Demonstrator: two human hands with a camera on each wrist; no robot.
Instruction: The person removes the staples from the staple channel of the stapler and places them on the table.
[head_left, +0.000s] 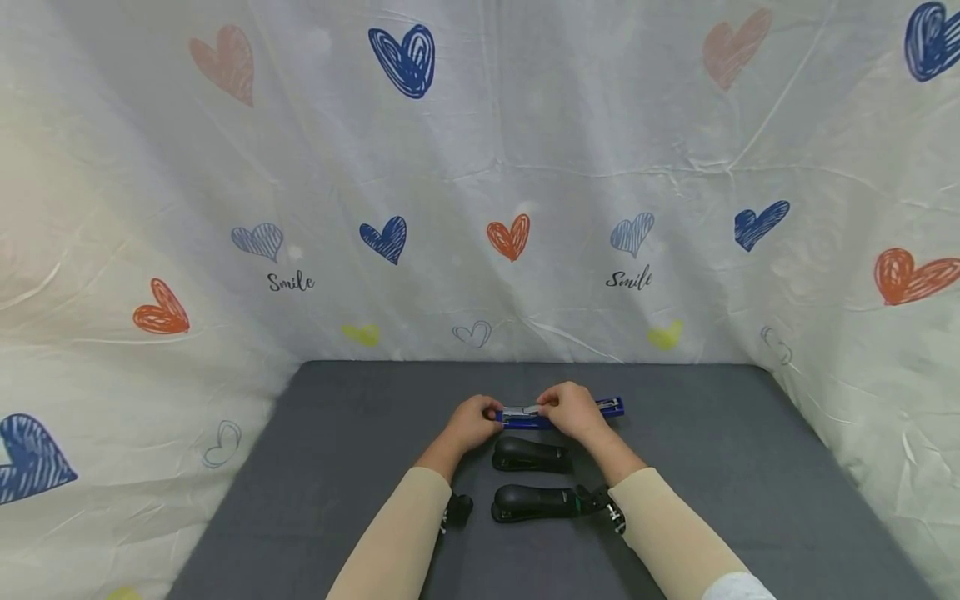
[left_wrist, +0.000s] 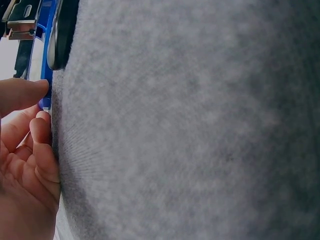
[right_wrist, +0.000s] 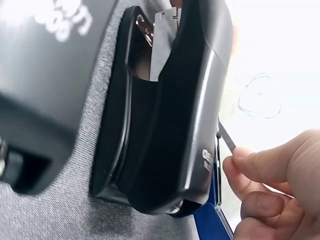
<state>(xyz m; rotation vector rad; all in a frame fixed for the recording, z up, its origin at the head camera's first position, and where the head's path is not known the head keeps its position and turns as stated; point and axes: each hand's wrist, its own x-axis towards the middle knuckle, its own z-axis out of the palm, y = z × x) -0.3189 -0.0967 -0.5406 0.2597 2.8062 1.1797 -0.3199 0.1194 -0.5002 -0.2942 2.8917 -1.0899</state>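
A blue stapler (head_left: 611, 407) lies opened out lengthwise near the far side of the table, its metal channel facing up. My left hand (head_left: 474, 423) grips its left end; in the left wrist view the thumb (left_wrist: 30, 95) presses on the blue body (left_wrist: 45, 62) with fingers curled beneath. Above the channel, my right hand (head_left: 573, 410) covers the stapler's middle. Between its thumb and index finger it pinches a thin grey strip (right_wrist: 227, 137), which looks like a strip of staples. The strip's far end is hidden behind a black stapler (right_wrist: 175, 130) in the right wrist view.
Two black staplers lie on the near side of the blue one, the closer-in stapler (head_left: 531, 456) just below it and another stapler (head_left: 534, 503) between my forearms. A grey cloth (head_left: 360, 467) covers the table. A white curtain (head_left: 450, 292) with printed hearts hangs behind.
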